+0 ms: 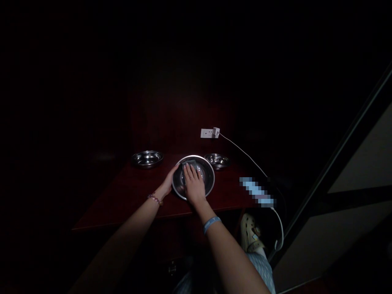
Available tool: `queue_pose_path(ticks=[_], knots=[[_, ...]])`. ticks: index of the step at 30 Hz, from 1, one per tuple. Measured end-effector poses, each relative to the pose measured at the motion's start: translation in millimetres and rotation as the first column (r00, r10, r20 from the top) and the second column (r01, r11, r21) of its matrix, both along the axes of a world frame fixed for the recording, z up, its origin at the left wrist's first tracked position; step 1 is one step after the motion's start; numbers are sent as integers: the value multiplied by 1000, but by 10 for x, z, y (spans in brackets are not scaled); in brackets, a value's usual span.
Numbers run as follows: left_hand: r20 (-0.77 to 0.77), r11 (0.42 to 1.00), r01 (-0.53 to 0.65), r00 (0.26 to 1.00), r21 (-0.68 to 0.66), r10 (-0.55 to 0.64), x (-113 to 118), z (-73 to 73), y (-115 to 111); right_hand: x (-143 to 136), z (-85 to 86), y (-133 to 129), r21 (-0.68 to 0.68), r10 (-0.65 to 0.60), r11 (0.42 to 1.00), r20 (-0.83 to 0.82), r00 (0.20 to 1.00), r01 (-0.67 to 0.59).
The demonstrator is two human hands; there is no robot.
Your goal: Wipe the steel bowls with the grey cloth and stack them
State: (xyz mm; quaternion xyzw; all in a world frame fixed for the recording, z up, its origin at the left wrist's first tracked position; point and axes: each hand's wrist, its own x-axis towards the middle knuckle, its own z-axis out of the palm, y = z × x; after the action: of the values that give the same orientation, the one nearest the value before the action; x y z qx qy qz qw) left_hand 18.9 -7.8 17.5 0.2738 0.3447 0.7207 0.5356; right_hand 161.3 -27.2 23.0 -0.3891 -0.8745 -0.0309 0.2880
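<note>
A steel bowl (211, 176) stands tilted on the dark red table, its open side facing me. My left hand (167, 184) grips it by the left rim, the thumb side up along the edge. Inside the bowl my right hand (195, 188) presses a grey cloth (191, 163) against the inner wall, fingers stretched over it. Part of the cloth is hidden under those fingers.
Steel bowls (147, 158) sit at the table's left, and smaller ones (217, 160) behind the held bowl at right. A white cable runs from the wall socket (207, 133) past a blurred bright object (257, 192). A shoe (248, 232) shows below the table (122, 204).
</note>
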Motion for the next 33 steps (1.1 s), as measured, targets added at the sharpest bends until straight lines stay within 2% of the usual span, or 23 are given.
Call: queue_pose_path(ticks=[5,10,16,20,24,27,30,33], knots=[[-77,999,-12,997,46,15,-32,-29,24,141,12,122,4,-60,998,-50,997,60],[-102,987,-91,989,135,105,-76,-55,55,260,-3,221,7,-112,994,-77,991,113],[-124,943,-223,958,248,260,-84,-37,46,248,21,189,-28,-182,983,40,983,183],[-73,905,-328,931,271,359,-97,0,27,152,92,61,-101,-162,979,118,980,174],[-30,874,-411,901,258,432,-105,20,11,54,139,-105,-193,-57,977,155,986,87],[-20,875,-421,899,239,438,-106,14,3,-34,95,-190,-312,9,950,80,997,17],[-30,893,-383,916,237,401,-113,2,-5,-145,8,-209,-431,76,892,-153,985,-135],[-24,905,-344,932,250,361,-127,-11,-3,-254,-40,-182,-513,82,795,-438,895,-324]])
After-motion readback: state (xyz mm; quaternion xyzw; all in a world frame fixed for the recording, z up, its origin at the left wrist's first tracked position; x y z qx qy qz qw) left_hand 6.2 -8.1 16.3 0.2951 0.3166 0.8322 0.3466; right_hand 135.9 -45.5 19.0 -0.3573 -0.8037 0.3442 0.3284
